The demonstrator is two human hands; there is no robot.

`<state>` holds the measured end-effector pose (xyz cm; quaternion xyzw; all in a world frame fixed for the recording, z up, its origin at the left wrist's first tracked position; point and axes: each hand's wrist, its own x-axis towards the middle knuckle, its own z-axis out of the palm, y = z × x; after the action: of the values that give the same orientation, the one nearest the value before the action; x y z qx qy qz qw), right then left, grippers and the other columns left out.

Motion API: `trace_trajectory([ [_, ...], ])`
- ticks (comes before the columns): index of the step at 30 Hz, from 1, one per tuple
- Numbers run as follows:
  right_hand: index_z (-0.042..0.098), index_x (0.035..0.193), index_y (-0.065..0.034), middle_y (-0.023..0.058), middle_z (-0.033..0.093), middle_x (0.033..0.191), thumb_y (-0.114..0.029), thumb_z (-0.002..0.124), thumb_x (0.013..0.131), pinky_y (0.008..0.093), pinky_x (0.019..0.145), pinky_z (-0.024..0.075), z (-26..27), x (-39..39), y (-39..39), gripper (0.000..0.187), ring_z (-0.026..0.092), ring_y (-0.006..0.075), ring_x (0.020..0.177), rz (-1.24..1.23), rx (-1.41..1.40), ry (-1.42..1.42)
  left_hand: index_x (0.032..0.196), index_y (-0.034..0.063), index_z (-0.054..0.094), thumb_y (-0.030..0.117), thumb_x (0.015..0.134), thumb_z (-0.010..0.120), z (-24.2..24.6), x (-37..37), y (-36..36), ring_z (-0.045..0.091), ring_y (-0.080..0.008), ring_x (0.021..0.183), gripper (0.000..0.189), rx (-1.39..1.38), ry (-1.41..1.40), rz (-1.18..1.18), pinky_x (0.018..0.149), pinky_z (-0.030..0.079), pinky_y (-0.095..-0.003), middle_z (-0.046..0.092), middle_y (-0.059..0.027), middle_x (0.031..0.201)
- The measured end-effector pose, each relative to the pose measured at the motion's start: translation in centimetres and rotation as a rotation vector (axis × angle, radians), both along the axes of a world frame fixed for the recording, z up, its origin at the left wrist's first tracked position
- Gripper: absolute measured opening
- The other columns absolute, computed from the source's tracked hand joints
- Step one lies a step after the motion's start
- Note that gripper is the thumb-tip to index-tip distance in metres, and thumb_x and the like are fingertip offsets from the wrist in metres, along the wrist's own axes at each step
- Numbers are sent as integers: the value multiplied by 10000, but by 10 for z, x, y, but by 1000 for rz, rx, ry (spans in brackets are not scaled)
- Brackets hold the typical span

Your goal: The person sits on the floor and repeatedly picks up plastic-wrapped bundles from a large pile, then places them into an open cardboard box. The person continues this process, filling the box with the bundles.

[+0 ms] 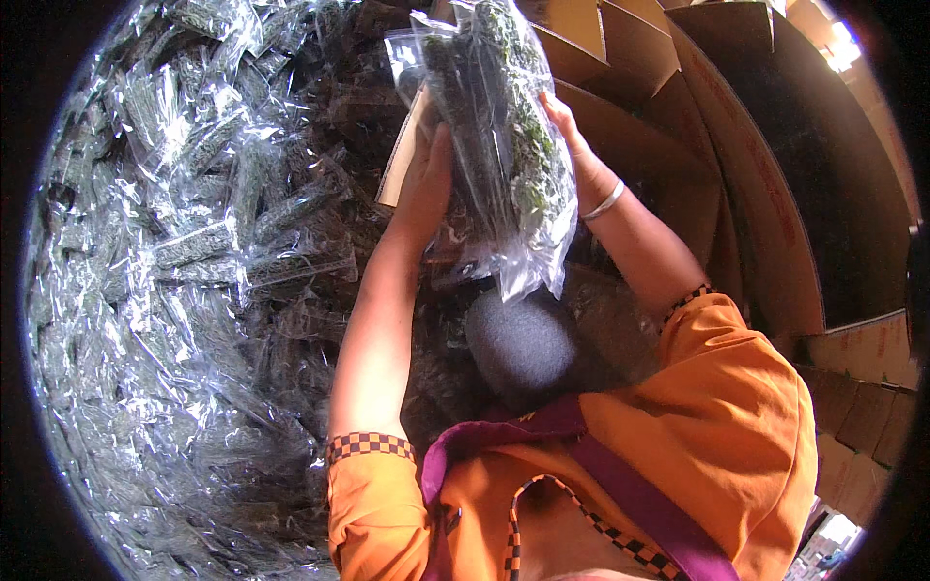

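Note:
My left hand and my right hand press from either side on a bundle of clear plastic bags filled with dried green leafy plant matter. The bundle stands lengthwise between my palms, and its loose film ends hang toward me. Behind my left hand shows the edge of a cardboard piece. Part of the left fingers is hidden by the bags. A silvery bangle circles my right wrist. Below the bundle is a rounded shape in grey fabric, perhaps a knee.
A large heap of similar filled plastic bags covers the left side, glaring in the light. Open cardboard boxes stand nested along the right. Flat-looking stacked cardboard lies at the lower right.

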<state>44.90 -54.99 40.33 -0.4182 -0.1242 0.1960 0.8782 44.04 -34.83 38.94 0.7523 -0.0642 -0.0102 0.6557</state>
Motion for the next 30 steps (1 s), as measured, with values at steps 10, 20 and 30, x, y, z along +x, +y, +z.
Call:
trace_trajectory([
  [10, 652, 1088, -68, 106, 707, 996, -460, 641, 870, 379, 810, 550, -103, 64, 23, 449, 689, 223, 856, 17, -113, 597, 1391, 38, 401, -33, 774, 507, -80, -14, 55, 512, -395, 1183, 630, 779, -384, 337, 1011, 419, -444, 507, -216, 1309],
  [20, 590, 1252, -19, 155, 599, 1254, -530, 667, 822, 395, 1013, 403, -230, 92, 50, 672, 552, 256, 1183, -410, -988, 234, 1338, 48, 478, -38, 779, 503, -94, -19, 67, 568, -325, 1144, 565, 689, -402, 346, 977, 437, -423, 589, -161, 1255],
  [30, 413, 1366, 18, 212, 406, 1419, -699, 567, 766, 466, 1091, 281, -209, 111, 84, 947, 376, 357, 1336, -16, -1716, -7, 1310, 42, 499, -44, 794, 491, -93, -23, 67, 582, -336, 1122, 522, 665, -319, 368, 958, 456, -425, 610, -183, 1208],
])
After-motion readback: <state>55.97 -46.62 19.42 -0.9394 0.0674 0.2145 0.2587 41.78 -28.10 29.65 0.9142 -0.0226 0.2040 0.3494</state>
